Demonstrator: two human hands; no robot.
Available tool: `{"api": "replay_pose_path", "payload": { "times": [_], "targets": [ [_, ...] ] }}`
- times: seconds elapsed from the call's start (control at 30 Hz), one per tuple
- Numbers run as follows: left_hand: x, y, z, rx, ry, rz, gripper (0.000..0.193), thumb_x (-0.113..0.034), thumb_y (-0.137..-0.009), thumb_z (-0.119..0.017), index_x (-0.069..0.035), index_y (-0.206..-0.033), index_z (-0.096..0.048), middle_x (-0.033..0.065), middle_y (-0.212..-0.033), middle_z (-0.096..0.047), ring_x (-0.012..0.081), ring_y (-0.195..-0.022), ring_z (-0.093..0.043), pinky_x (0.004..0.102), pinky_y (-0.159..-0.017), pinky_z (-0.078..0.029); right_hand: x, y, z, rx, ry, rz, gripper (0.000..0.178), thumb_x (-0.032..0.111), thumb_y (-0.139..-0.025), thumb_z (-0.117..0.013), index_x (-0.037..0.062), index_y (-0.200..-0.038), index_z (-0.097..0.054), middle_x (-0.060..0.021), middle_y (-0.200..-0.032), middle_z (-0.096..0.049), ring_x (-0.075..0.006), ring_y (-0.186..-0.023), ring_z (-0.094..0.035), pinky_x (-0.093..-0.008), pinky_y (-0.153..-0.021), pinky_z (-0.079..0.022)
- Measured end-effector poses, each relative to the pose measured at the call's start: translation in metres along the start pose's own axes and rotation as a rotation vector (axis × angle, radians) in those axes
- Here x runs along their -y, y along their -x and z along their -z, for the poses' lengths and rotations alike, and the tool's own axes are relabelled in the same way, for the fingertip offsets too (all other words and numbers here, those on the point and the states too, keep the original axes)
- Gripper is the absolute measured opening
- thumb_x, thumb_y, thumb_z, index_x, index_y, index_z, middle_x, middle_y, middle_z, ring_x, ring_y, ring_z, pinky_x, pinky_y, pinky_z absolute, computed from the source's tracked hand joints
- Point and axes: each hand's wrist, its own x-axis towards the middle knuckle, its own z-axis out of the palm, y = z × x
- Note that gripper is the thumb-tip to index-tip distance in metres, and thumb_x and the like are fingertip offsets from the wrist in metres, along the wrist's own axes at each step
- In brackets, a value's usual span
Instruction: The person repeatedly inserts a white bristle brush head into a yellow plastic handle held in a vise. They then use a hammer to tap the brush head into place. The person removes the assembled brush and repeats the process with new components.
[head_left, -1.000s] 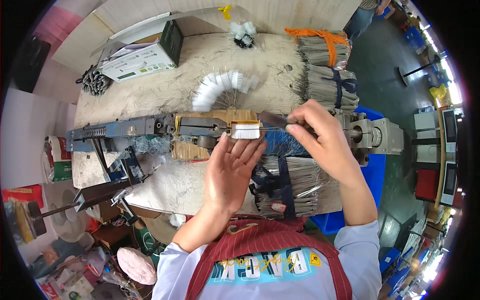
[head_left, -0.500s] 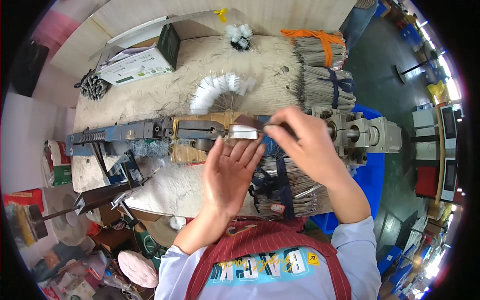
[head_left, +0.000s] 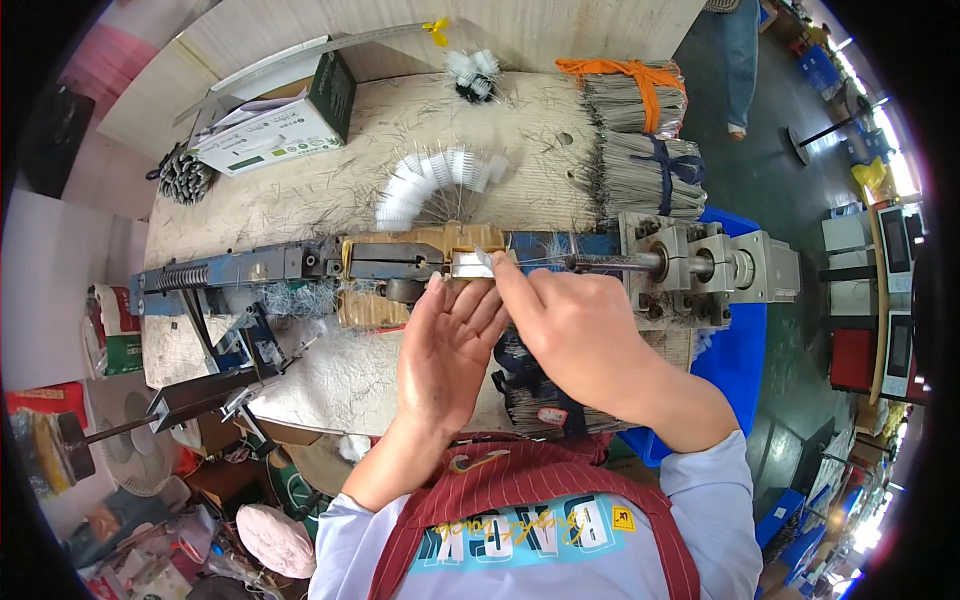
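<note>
A tuft of white bristles (head_left: 466,265) lies across the middle of a long blue metal bench fixture (head_left: 230,266), beside its dark jaws (head_left: 400,260). My left hand (head_left: 447,345) is palm up with fingers stretched out, the fingertips just below the bristles. My right hand (head_left: 575,325) reaches in from the right, its fingertips closed at the right end of the bristles, where a small white flap stands up. Thin wires run from there to a metal shaft (head_left: 620,262) held in bearing blocks. The right thumb is mostly hidden.
Finished white brushes (head_left: 425,185) fan out behind the fixture. Bundles of wire (head_left: 640,100) tied with orange and navy cloth lie at the right; another bundle (head_left: 545,405) is near me. A carton (head_left: 280,130) stands back left. A blue bin (head_left: 740,350) is at the right.
My right hand has moved left and slightly down, onto the end of the white bristles. A dark brown piece above the bristles is no longer seen there. The left hand stays nearly in place.
</note>
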Motion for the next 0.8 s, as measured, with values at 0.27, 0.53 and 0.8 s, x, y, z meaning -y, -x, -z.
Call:
{"api": "replay_pose_path", "payload": {
  "times": [0.27,0.53,0.8],
  "targets": [
    [-0.003,0.002,0.009,0.075,-0.073,0.051,0.044,-0.027,-0.102,-0.044,0.005,-0.133,-0.04,0.0202,-0.14,-0.045,0.0277,-0.135,-0.041,0.0415,-0.113,-0.034,-0.005,-0.005,0.001,0.04,0.059,0.021,0.041,0.01,-0.073,-0.063,-0.005,-0.111,-0.06,-0.0072,-0.069,-0.06,-0.0204,-0.06,-0.065,-0.0319,-0.05,-0.052],
    [0.048,-0.009,0.014,-0.034,-0.206,0.023,0.055,-0.008,-0.097,-0.049,0.008,-0.143,-0.023,0.0223,-0.148,-0.033,0.028,-0.139,-0.035,0.0409,-0.114,-0.033,-0.016,0.012,0.005,-0.036,-0.188,-0.096,0.04,0.006,-0.076,-0.06,-0.0054,-0.113,-0.051,-0.014,-0.081,-0.063,-0.027,-0.069,-0.067,-0.0351,-0.056,-0.052],
    [0.001,0.076,0.081,-0.144,-0.642,0.105,0.042,-0.026,-0.103,-0.043,0.013,-0.115,-0.054,0.0274,-0.108,-0.065,0.032,-0.097,-0.068,0.0409,-0.083,-0.057,-0.013,0.057,-0.016,0.305,-0.909,-0.273,0.03,0.005,-0.089,-0.06,-0.0018,-0.115,-0.047,-0.019,-0.102,-0.058,-0.0327,-0.086,-0.063,-0.0375,-0.072,-0.05]
  ]
}}
